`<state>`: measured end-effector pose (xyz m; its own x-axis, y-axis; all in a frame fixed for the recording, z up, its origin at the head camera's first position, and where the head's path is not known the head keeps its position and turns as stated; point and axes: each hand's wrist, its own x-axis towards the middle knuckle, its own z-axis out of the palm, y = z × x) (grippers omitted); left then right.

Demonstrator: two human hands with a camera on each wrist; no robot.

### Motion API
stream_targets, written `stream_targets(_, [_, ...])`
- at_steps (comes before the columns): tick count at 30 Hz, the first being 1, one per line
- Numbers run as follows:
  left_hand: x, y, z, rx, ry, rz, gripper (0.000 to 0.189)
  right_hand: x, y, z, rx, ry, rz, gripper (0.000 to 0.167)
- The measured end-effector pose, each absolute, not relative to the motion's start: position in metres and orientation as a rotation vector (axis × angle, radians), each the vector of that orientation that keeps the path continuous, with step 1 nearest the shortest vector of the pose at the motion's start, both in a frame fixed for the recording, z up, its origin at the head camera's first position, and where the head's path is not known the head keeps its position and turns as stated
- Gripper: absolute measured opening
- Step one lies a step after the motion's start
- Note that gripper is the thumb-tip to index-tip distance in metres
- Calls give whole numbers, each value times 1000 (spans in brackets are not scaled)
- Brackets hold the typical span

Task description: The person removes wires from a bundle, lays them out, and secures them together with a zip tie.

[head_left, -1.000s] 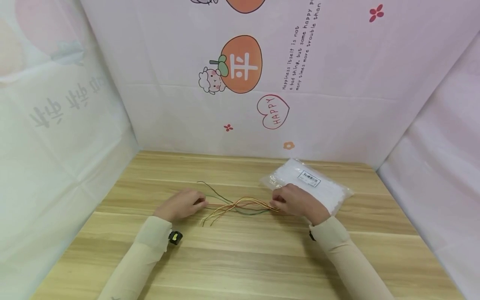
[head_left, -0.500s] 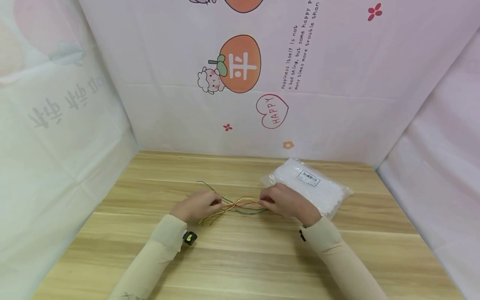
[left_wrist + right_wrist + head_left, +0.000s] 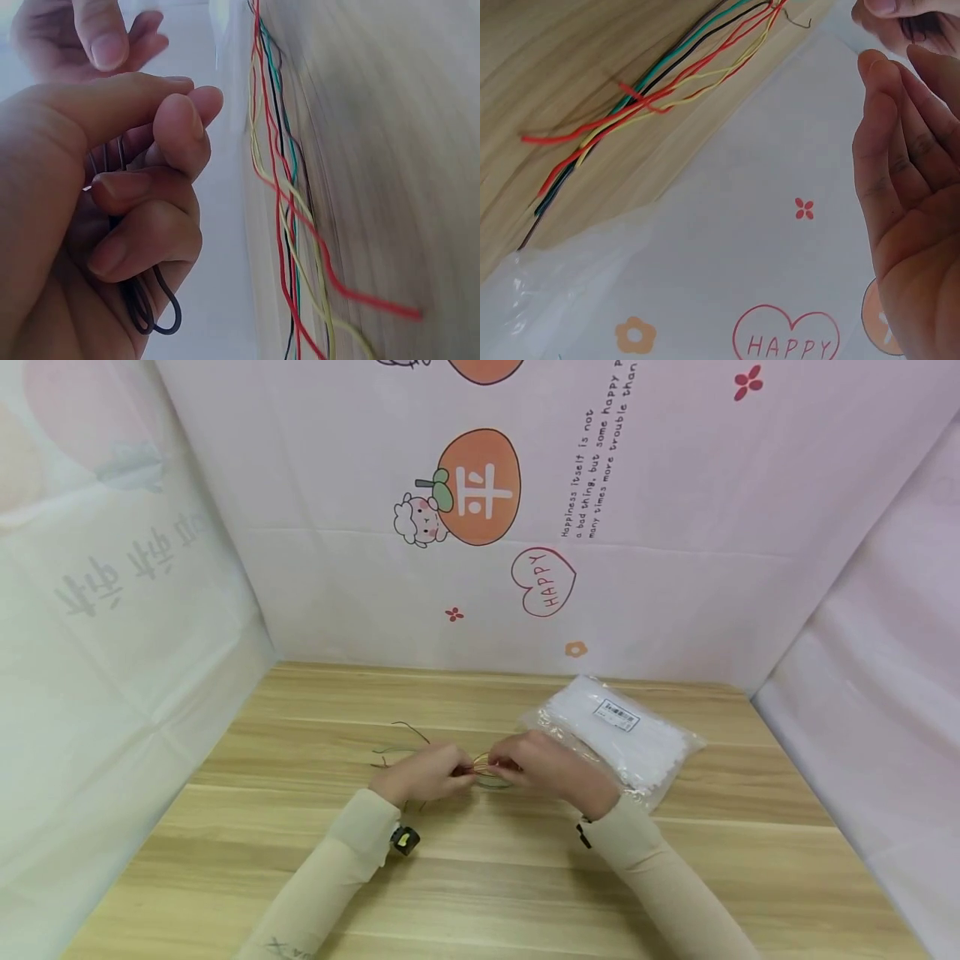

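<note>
Left wrist view: left hand [image 3: 127, 210] partly hides a dark looped cord [image 3: 135, 307].

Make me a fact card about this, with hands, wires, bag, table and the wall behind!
Table: wood-grain top
Wires: red, yellow, green and black, strung along the table
Left hand: curled round a looped dark cord
Right hand: close to the left hand; cannot tell if it holds anything
Bag: clear plastic, white inside, barcode label
Wall: white, with printing including a HAPPY heart

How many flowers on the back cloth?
3: a big red flower top right, a small red flower lower left of the heart, an orange flower lower right of it.
</note>
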<state>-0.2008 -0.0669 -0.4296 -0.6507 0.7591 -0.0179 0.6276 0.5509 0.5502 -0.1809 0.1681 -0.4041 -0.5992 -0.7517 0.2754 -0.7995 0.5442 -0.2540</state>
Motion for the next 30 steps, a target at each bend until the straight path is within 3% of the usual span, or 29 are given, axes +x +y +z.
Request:
stream_targets(11, [-198,-55,-431,1197,2500,763,33,-179,156,-409,1399,-2542,453,11])
stream_targets(17, [-199,-57,-436,1232,2381,785,27,-182,160,-411,1458,-2492,440,7])
stream_targets(30, [-192,-61,-430,1250,2331,798,34,-183,167,-407,1444,-2569,580,18])
